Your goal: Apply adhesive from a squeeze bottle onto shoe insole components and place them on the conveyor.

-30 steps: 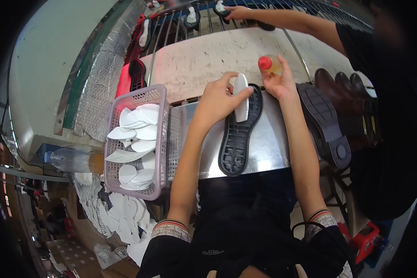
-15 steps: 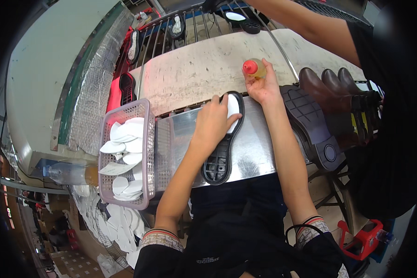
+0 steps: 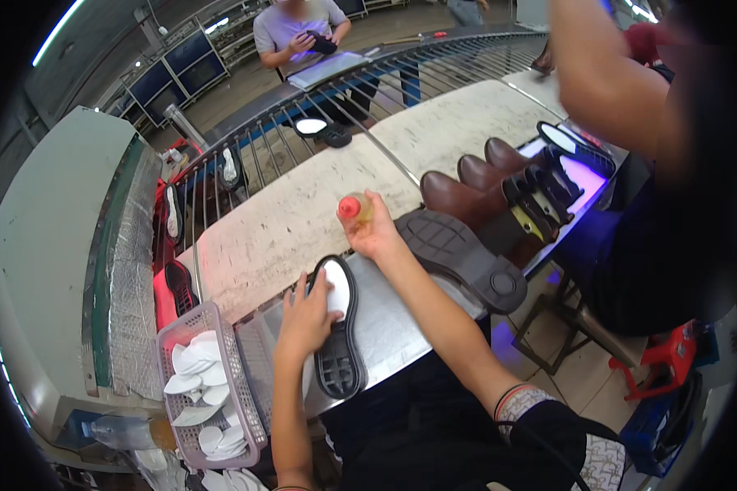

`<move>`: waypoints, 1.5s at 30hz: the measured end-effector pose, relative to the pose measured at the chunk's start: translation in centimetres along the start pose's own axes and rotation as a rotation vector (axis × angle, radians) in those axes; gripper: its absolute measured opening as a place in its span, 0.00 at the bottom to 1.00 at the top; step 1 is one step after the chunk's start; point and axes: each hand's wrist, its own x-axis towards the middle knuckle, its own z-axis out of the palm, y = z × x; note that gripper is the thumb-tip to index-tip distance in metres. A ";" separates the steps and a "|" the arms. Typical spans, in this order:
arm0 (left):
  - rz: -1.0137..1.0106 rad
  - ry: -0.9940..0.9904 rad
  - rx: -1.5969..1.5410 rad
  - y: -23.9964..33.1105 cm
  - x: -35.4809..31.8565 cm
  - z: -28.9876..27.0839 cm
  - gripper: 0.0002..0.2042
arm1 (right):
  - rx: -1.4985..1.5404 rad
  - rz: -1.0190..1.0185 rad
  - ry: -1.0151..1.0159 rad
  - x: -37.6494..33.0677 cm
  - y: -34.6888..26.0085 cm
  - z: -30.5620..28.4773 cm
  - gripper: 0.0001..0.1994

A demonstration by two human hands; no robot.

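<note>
A black shoe sole (image 3: 338, 372) lies on a shiny metal plate (image 3: 397, 323) in front of me, its gridded heel toward me. A white pad (image 3: 339, 288) sits in its front part. My left hand (image 3: 305, 317) rests over the pad and the sole's left edge, fingers apart, the thumb on the pad's near end. Beyond the sole, my right hand (image 3: 370, 229) is wrapped round a small clear squeeze bottle (image 3: 363, 214) with a red cap and yellowish liquid. A lilac basket (image 3: 257, 409) of white pads stands to the left of the plate.
Large dark soles (image 3: 454, 254) lie right of the plate, with brown boots (image 3: 479, 184) past them. A co-worker's arm (image 3: 606, 90) reaches in at the right. Behind the pale board (image 3: 287, 196) runs a roller conveyor (image 3: 278, 123) carrying soles; another person (image 3: 303, 41) works across it.
The view has risen and swung to the right, bringing the person across the conveyor into sight. My left fingers look more spread on the pad. The bottle stays in my right hand.
</note>
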 end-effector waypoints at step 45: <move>-0.579 0.611 -0.119 -12.7 14.3 0.5 0.28 | 0.111 0.073 0.010 -0.1 -1.0 -1.0 0.23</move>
